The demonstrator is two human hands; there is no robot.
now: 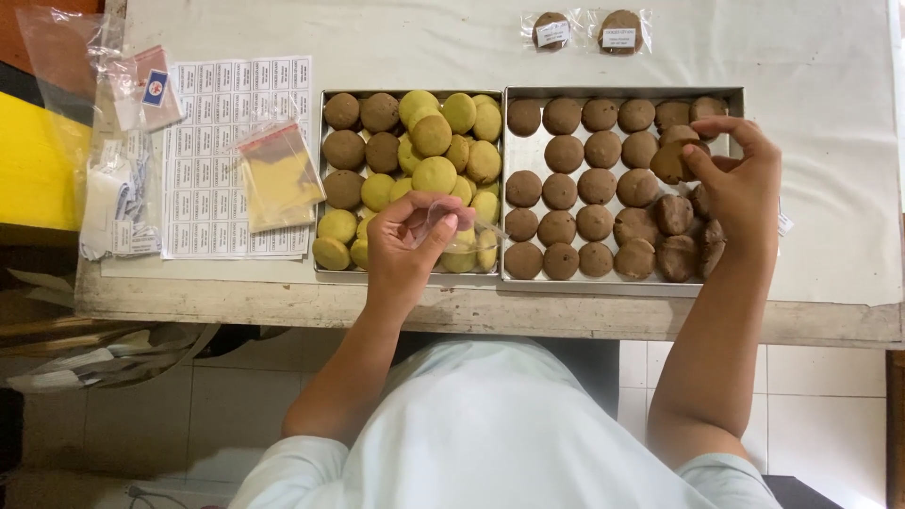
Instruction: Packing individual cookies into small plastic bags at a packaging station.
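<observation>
while pinched, brown cookie sits between right fingers (fingertips only).

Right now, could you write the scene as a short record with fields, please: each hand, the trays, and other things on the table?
left hand: holds a small clear plastic bag over the left tray
right hand: holds one brown cookie over the right tray
left tray: brown and yellow-green cookies
right tray: brown cookies only, some piled at the right
label sheet: flat, left of the trays
yellow packet: lies on the label sheet
packed cookies: two bagged brown cookies at the far edge
table: white cover
</observation>
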